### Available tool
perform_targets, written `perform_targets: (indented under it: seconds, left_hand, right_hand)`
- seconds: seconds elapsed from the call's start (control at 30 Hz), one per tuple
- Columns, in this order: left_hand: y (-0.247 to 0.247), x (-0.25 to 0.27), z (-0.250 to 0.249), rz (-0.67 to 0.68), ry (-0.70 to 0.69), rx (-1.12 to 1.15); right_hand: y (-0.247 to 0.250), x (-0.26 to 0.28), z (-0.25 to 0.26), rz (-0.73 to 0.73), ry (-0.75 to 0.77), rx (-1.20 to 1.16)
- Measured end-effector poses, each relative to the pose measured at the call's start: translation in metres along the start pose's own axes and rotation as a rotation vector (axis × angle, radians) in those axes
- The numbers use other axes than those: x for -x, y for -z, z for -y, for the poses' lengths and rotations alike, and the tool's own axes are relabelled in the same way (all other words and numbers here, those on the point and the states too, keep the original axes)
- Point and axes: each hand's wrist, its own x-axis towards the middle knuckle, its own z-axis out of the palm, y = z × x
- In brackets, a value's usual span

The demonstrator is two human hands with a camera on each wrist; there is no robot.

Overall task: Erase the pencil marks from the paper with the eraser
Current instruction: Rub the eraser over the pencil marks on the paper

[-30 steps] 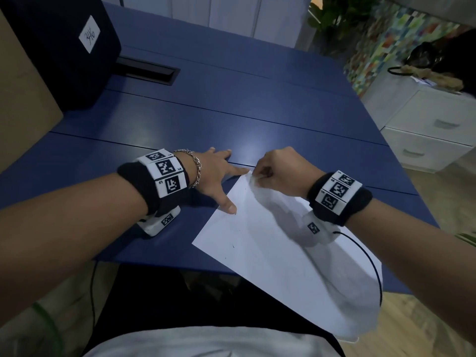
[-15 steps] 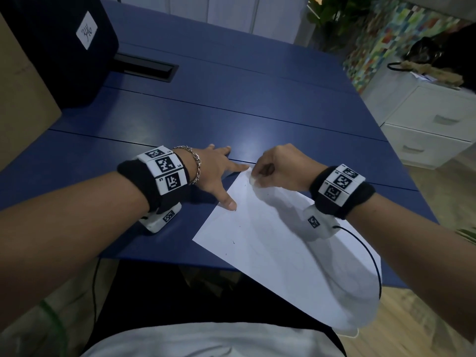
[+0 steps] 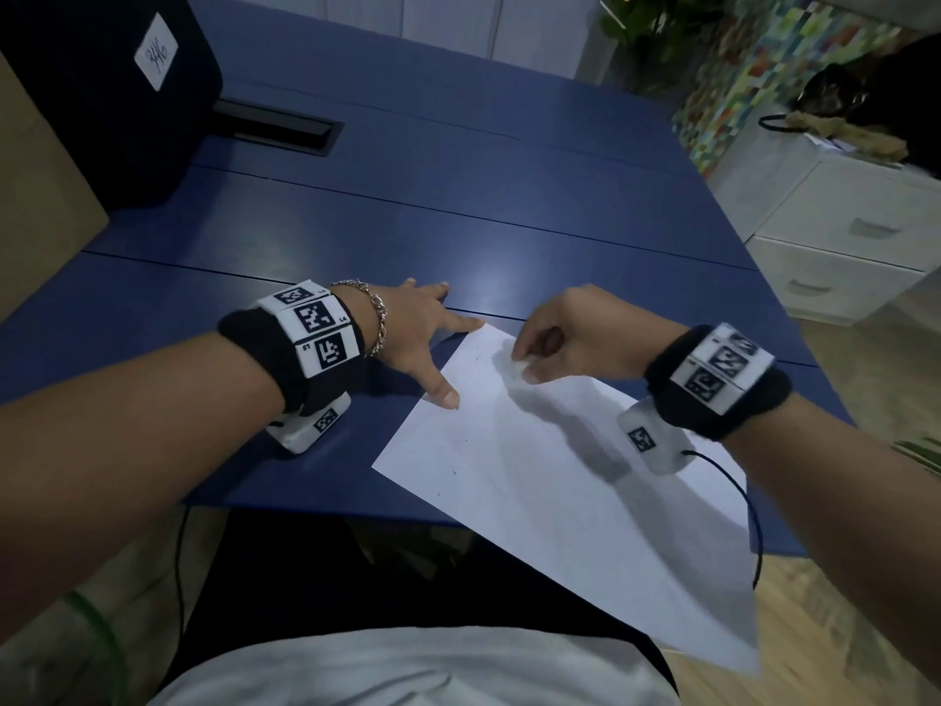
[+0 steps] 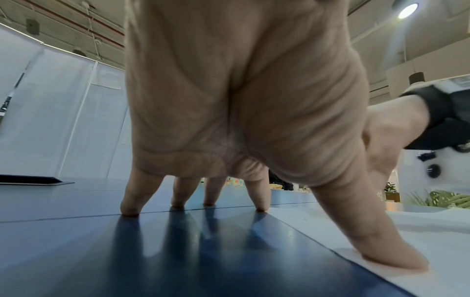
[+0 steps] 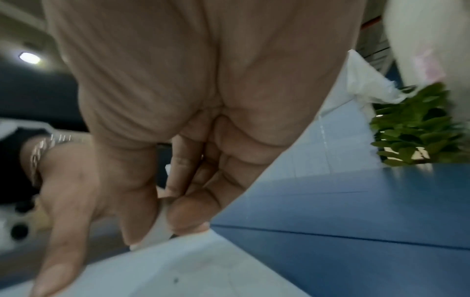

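The right hand [image 3: 575,338] pinches a small white eraser [image 3: 519,368] between thumb and fingertips and presses it on the far corner of the white paper [image 3: 534,481] — this is the rubbing step, I think. The left hand [image 3: 417,333] lies spread and relaxed; it grasps nothing, its thumb pins the left edge of the sheet and the other fingers stand on the blue counter [image 3: 458,206].

How far is the work? Most of the sheet looks clean from here. Only a few tiny dark specks remain, some near the corner beside the eraser and some lower toward the left edge. If these are pencil marks or crumbs of rubber, I cannot tell. So my judgement is that the task is well advanced, with small spots left to go over.

About containers — there is a white drawer cabinet [image 3: 840,236] at the right, well apart from the counter, with both drawers closed, so the contents are hidden
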Motion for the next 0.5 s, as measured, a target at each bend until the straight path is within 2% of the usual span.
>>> perform_targets:
  seconds: [0.13, 0.23, 0.33, 0.4, 0.5]
  left_hand:
    - [-0.002, -0.002, 0.003, -0.004, 0.000, 0.021]
    - [-0.002, -0.004, 0.004, -0.015, -0.014, -0.003]
    - [0.004, -0.005, 0.003, -0.025, -0.028, -0.059]
    - [0.011, -0.006, -0.002, -0.082, -0.047, -0.109]
    - [0.016, -0.007, -0.012, -0.257, -0.099, -0.139]
  right_hand:
    - [0.006, 0.054, -0.021, -0.111, -0.074, -0.119]
    - [-0.013, 0.092, -0.032, -0.083, -0.112, -0.091]
    - [-0.039, 0.116, -0.031, -0.055, -0.084, -0.101]
    - [-0.052, 0.124, -0.027, -0.057, -0.056, -0.116]
    - [-0.055, 0.126, -0.028, -0.090, -0.070, -0.120]
